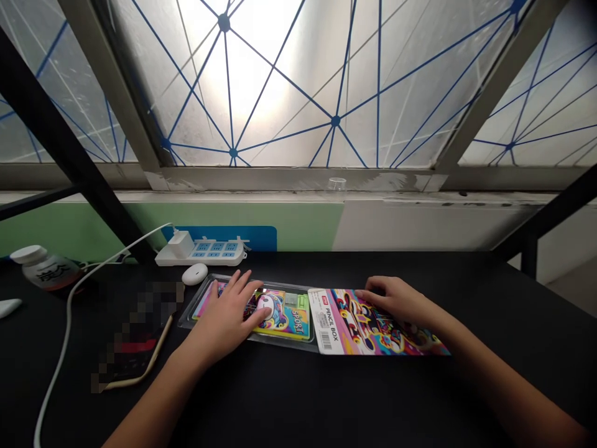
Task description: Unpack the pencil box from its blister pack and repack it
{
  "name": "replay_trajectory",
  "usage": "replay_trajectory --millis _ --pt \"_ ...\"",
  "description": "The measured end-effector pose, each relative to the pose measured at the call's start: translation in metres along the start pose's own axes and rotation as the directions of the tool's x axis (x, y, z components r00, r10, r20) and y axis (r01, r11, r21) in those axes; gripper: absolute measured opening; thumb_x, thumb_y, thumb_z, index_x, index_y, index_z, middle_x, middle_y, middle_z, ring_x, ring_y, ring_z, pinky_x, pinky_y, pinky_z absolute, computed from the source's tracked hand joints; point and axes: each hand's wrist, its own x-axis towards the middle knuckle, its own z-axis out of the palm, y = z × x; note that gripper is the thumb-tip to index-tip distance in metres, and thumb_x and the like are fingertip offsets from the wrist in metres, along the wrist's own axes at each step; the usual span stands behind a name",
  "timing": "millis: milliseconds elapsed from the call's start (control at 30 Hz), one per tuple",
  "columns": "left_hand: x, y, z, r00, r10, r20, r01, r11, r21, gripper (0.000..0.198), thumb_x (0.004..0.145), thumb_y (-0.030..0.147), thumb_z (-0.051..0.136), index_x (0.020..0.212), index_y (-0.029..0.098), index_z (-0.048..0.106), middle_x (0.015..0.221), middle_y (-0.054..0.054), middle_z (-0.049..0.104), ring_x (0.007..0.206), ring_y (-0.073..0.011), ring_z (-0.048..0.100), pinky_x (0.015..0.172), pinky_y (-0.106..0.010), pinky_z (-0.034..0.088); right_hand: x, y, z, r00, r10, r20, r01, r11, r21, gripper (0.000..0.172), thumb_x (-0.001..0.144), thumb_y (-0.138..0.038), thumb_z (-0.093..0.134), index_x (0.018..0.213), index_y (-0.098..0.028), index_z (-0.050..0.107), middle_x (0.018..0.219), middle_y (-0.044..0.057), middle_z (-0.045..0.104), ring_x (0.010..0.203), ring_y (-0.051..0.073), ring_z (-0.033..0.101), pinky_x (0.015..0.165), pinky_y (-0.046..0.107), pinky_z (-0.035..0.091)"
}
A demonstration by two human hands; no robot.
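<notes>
A clear plastic tray (280, 344) lies on the black table with a colourful pencil box (298, 317) in it, printed with a cartoon figure and the word SPORT. My left hand (228, 314) rests over the tray's left part, fingers spread across the pencil box and hiding some of it. From the tray's right end extends a bright printed card (347, 323) marked PENCIL BOX, with a barcode. My right hand (394, 302) has its bent fingers at the card's far edge and covers part of its right side. Its thumb is hidden.
A white power strip (217, 252) with a plugged-in charger stands at the back, its white cable (69, 323) running down the left. Nearby are a round white case (194, 274), a partly blurred pouch-like item (140, 348) and a white-capped bottle (44, 267). Black bars slant at both sides.
</notes>
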Motion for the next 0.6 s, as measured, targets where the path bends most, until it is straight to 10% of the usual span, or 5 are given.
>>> replay_trajectory --millis 600 --pt "-0.003 0.025 0.003 0.997 -0.051 -0.058 0.041 0.986 -0.161 0.044 0.095 0.051 0.054 0.131 0.025 0.059 0.155 -0.013 0.044 0.149 -0.0391 0.023 0.114 -0.073 0.011 -0.014 -0.017 0.002 0.982 0.065 -0.177 -0.054 0.996 0.066 0.045 0.085 -0.068 0.055 0.079 -0.024 0.065 0.078 0.003 0.072 0.073 0.022 0.064 0.062 0.030 0.043"
